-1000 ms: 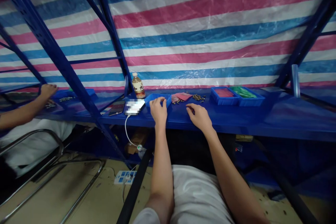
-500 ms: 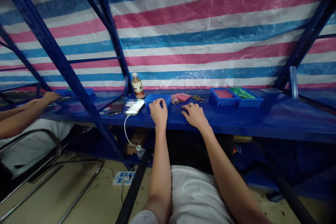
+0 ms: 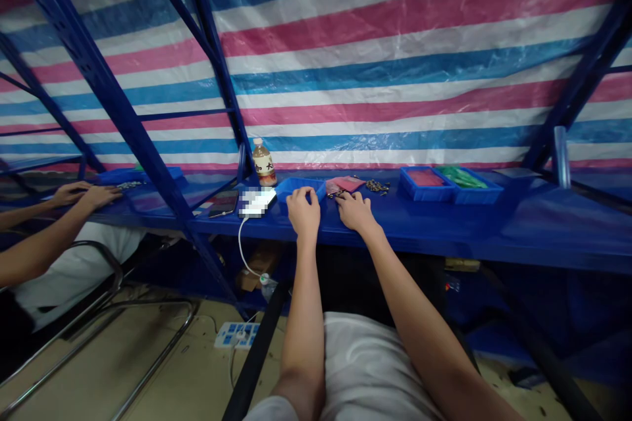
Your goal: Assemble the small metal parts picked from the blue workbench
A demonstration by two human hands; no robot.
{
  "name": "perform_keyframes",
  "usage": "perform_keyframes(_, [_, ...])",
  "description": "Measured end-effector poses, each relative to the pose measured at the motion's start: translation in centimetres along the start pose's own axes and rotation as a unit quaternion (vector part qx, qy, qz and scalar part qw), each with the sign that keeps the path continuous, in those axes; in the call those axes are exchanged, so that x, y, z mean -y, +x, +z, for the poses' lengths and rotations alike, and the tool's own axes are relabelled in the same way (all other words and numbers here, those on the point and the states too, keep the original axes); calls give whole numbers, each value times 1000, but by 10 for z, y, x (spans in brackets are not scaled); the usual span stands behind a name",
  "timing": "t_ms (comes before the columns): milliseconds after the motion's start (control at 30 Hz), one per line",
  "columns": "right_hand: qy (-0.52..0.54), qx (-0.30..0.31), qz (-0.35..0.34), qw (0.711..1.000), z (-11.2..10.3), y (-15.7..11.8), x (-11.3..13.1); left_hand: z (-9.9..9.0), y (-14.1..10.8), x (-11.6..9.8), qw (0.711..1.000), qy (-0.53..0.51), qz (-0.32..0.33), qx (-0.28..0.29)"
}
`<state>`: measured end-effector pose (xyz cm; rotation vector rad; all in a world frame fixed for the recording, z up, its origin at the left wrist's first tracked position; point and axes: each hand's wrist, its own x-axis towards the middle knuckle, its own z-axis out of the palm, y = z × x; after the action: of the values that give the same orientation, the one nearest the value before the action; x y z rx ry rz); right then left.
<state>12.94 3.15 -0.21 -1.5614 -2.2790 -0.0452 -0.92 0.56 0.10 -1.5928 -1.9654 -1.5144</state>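
Note:
My left hand (image 3: 303, 212) curls over the near rim of a small blue plastic tray (image 3: 301, 188), and its fingers hide whatever they touch. My right hand (image 3: 354, 212) rests on the blue shelf (image 3: 494, 230), its fingertips beside a pink plastic bag (image 3: 346, 183) and a few small metal parts (image 3: 334, 191). A loose heap of metal screws (image 3: 378, 186) lies further right. Whether either hand holds a tiny part is hidden. A co-worker's two hands (image 3: 83, 195) lie on the shelf at the far left.
Two blue bins (image 3: 425, 185) stand on the right, holding red and green items. A plastic bottle (image 3: 264, 163), a pixelated white device (image 3: 257, 202) with a cable, and a phone (image 3: 223, 204) sit left of my hands. Steel uprights (image 3: 123, 112) cross the view.
My right hand has slid left towards the pink bag and my left hand has stayed at the tray. The co-worker's hands have moved further onto the shelf.

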Motion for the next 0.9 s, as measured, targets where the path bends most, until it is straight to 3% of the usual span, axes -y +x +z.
perform_keyframes(267, [-15, -9, 4, 1000, -3, -8, -4, 3, 0, 4, 1000, -15, 5, -21])
perform_keyframes(500, [24, -33, -7, 999, -12, -33, -10, 3, 0, 5, 999, -32, 7, -26])
perform_keyframes(767, [85, -58, -26, 994, -17, -43, -44, 4, -4, 6, 999, -45, 9, -29])
perform_keyframes(900, [108, -93, 21, 990, -14, -41, -52, 4, -5, 6, 998, -48, 6, -27])
